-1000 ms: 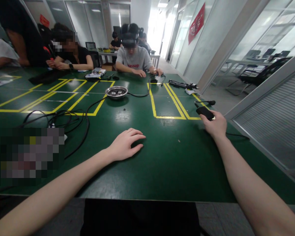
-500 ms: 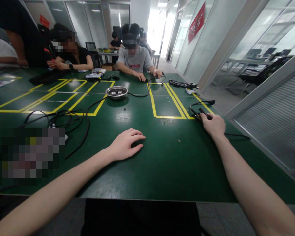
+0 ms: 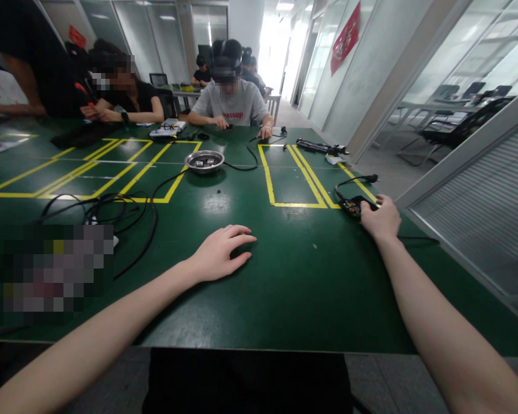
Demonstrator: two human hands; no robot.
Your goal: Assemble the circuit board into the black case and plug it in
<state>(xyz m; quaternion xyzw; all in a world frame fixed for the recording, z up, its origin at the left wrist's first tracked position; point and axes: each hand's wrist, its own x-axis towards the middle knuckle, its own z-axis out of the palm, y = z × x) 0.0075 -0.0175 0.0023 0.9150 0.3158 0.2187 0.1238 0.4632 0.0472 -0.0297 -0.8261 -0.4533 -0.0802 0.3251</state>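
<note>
My left hand (image 3: 222,253) rests on the green table, palm down, fingers spread and holding nothing. Over on the right, my right hand (image 3: 380,219) closes around the near right end of a small black casing (image 3: 350,206). Yellowish, brass-like bits show on the casing's upper side; its right end is hidden under my thumb and fingers. Just beyond it lies a black plug (image 3: 371,178) on a short curved cable. Another black cable (image 3: 418,238) runs out to the right from behind my wrist.
A steel bowl (image 3: 204,162) with small metal parts stands mid-table, cables beside it. Coiled black cables (image 3: 107,210) lie at left near a blurred-out patch. Yellow tape (image 3: 297,205) marks the table. Across sits a co-worker (image 3: 228,103) handling a cable; black tools (image 3: 322,147) lie at the far right.
My right hand has shifted slightly right; the dark flat piece that stuck up from it no longer shows, and more of the casing is visible. My left hand stays put. The co-worker's hands moved left.
</note>
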